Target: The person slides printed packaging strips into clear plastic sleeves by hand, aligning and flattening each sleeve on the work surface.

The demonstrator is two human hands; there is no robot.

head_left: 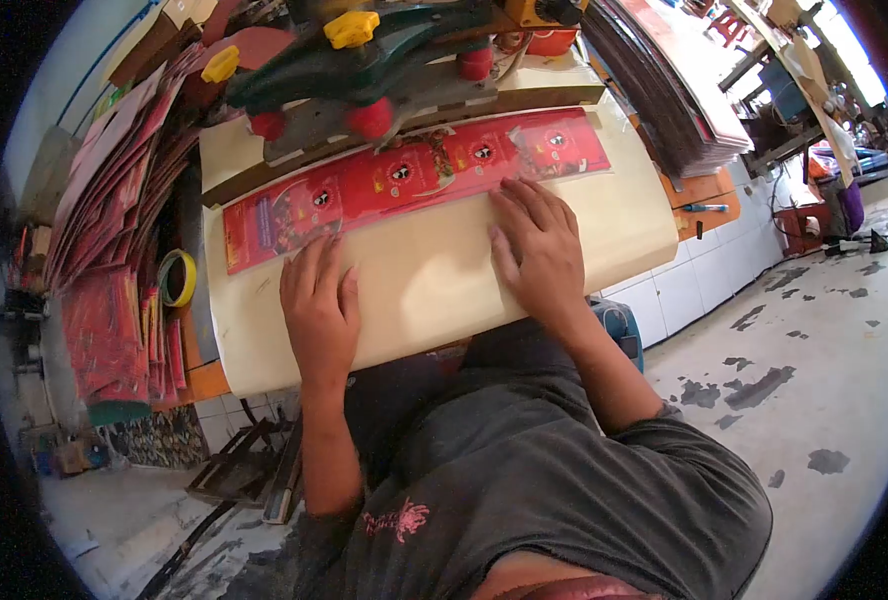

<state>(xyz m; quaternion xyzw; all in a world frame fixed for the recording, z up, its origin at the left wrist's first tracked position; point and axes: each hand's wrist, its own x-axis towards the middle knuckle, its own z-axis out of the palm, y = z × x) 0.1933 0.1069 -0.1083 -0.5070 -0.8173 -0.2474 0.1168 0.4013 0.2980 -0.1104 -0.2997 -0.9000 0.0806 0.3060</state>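
A long strip of red printed packaging film (411, 184) lies across the pale cream work surface (414, 290), its far edge along the base of a dark green machine (364, 70). My left hand (319, 300) rests flat, its fingertips at the strip's near edge toward the left end. Farther right, my right hand (537, 235) lies with fingers stretched out, the tips touching the strip's near edge. Neither hand grips anything. Red round pads and a yellow knob (352, 30) show on the machine above the strip.
Flat red-printed pouches (114, 200) are piled on the left, beside a roll of yellow tape (178, 278). A tall stack of sheets (674, 90) stands at the back right. A pen (705, 208) lies on the orange table edge at right.
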